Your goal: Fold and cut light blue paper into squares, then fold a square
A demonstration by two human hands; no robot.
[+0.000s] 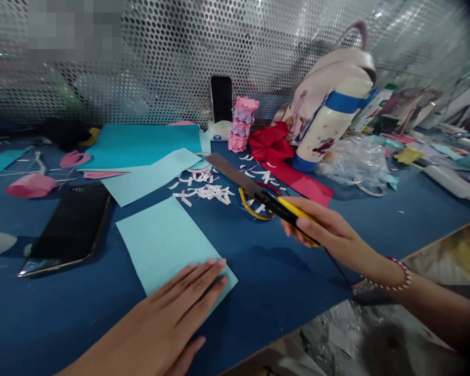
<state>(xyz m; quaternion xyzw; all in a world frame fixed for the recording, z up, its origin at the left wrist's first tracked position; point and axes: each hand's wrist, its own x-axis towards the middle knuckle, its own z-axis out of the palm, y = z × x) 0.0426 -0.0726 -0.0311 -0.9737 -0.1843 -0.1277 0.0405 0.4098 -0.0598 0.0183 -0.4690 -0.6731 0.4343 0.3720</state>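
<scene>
My left hand [180, 313] lies flat with its fingers stretched out, pressing on a light blue sheet of paper [166, 240]. The sheet rests at an angle on the blue tabletop. Raised above the table, my right hand [329, 230] is closed around the yellow and black handle of a utility knife [276, 203]. Its long grey blade points up and to the left, over small white paper scraps [209, 193]. Beneath the knife, partly hidden, are yellow and red loops [254, 211]. A light blue paper strip [152, 175] lies just behind the sheet.
A black phone [72, 224] lies at left; another phone [221, 99] stands by a pink paper column [243, 125]. Behind are teal sheets [141, 143], a red folded paper piece [270, 143], a bottle [329, 122], a backpack [317, 73] and a plastic bag [354, 164]. Perforated metal [172, 62] borders the back.
</scene>
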